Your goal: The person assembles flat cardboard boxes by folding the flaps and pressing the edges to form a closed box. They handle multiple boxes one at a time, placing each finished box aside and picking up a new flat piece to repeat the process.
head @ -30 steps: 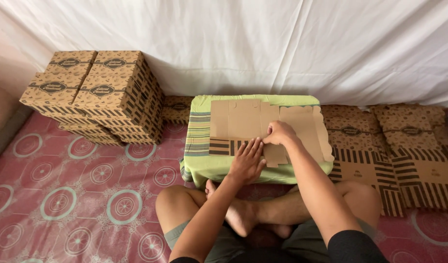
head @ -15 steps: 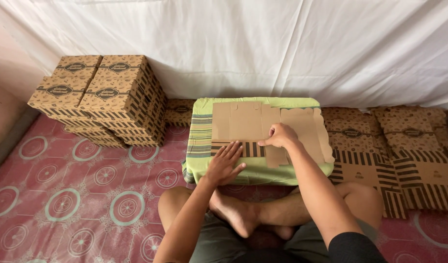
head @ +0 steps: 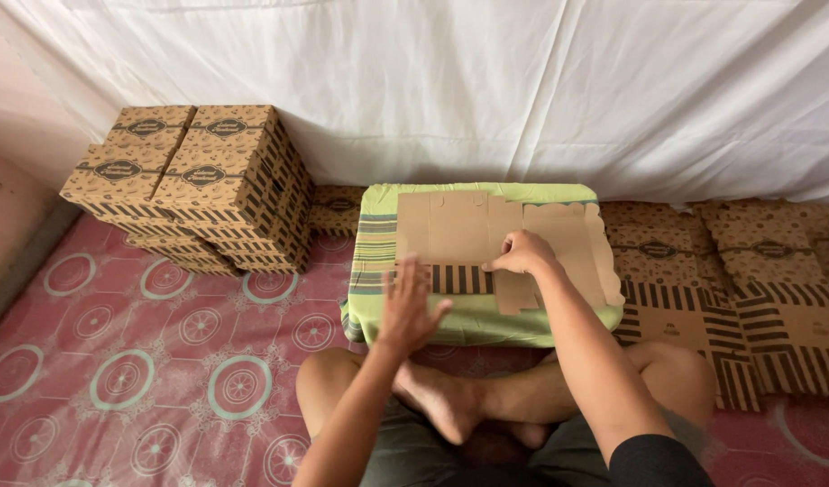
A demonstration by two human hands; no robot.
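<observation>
A flat, unfolded brown cardboard box blank (head: 459,230) lies on a low stand covered with a green striped cloth (head: 378,252) in front of my crossed legs. My right hand (head: 520,254) presses down on the blank near its middle, fingers bent on the cardboard. My left hand (head: 407,305) hovers with fingers spread at the stand's near edge, by the striped flap, holding nothing.
A stack of assembled patterned brown boxes (head: 198,185) stands at the left against the white sheet (head: 486,81). Flat patterned box blanks (head: 748,271) lie on the floor at the right. A red patterned mat (head: 117,361) covers the floor.
My left hand has drawn back from the blank toward me and to the left. My right hand stays pressed on the cardboard. The view has shifted slightly.
</observation>
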